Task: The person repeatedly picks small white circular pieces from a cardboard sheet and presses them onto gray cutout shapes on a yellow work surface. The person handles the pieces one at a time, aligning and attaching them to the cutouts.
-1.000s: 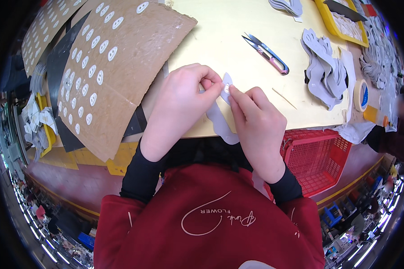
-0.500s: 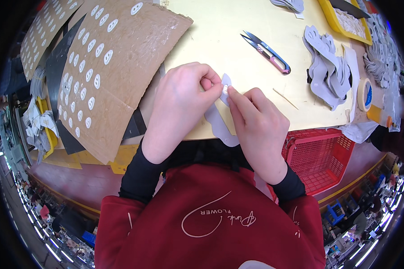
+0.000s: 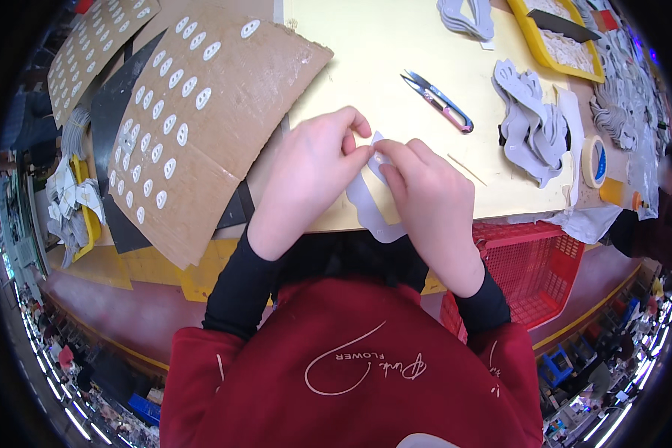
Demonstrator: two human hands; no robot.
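Over the near edge of the pale yellow table (image 3: 366,60), a grey wavy-edged strip (image 3: 375,215) hangs between my hands. My left hand (image 3: 312,166) is closed, its thumb and finger pinching near the strip's upper end. Fingertips of my right hand (image 3: 434,198) press on the same end, close against my left thumb. A small pale spot shows under the right fingers; what it is I cannot make out. Right of my hands lie a thin wooden stick (image 3: 467,169) and, farther off, thread snips (image 3: 451,116) with a pink and blue handle.
Brown cardboard (image 3: 254,97) carrying rows of white oval pieces (image 3: 204,98) covers the left. At right are piled grey strips (image 3: 530,142), a tape roll (image 3: 588,164), a yellow bottle (image 3: 612,191) and a yellow tray (image 3: 525,37). A red basket (image 3: 541,276) stands below the table's edge.
My right fingers have shifted over the strip's upper end, covering the small white piece seen there before. The whole view has swung slightly, moving the table things a little.
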